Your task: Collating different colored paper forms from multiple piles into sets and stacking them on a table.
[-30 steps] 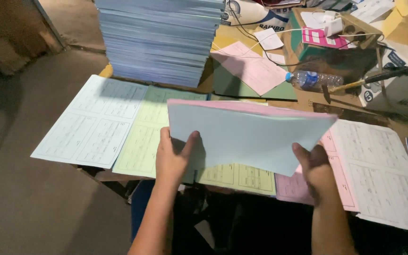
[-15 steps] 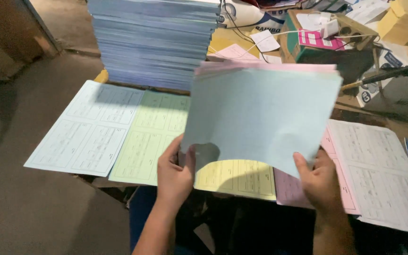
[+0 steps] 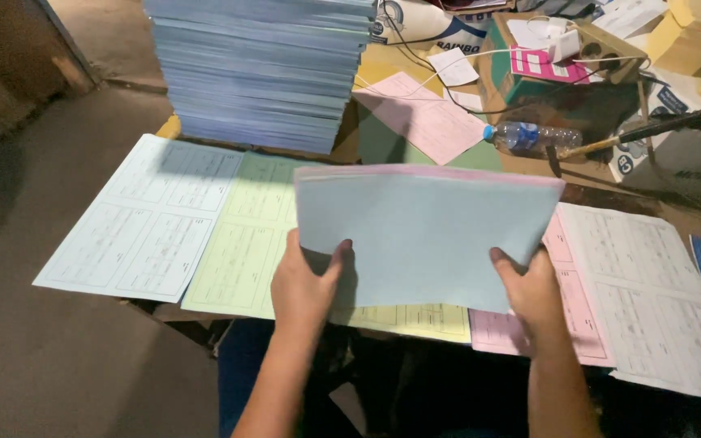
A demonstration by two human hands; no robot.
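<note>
Both hands, left [image 3: 306, 284] and right [image 3: 529, 296], gripping blue-and-pink sheet bundle [image 3: 427, 235] by lower corners, above printed forms [image 3: 148, 219] on worktop [image 3: 602, 166].

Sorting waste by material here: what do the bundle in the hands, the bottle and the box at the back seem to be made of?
The bundle of sheets, held by the left hand and right hand, looks like thin matte paper: it bows and shows pink edges. The bottle seems clear plastic, see-through with a blue cap. The box looks like brown cardboard, dull with cut holes.
</note>
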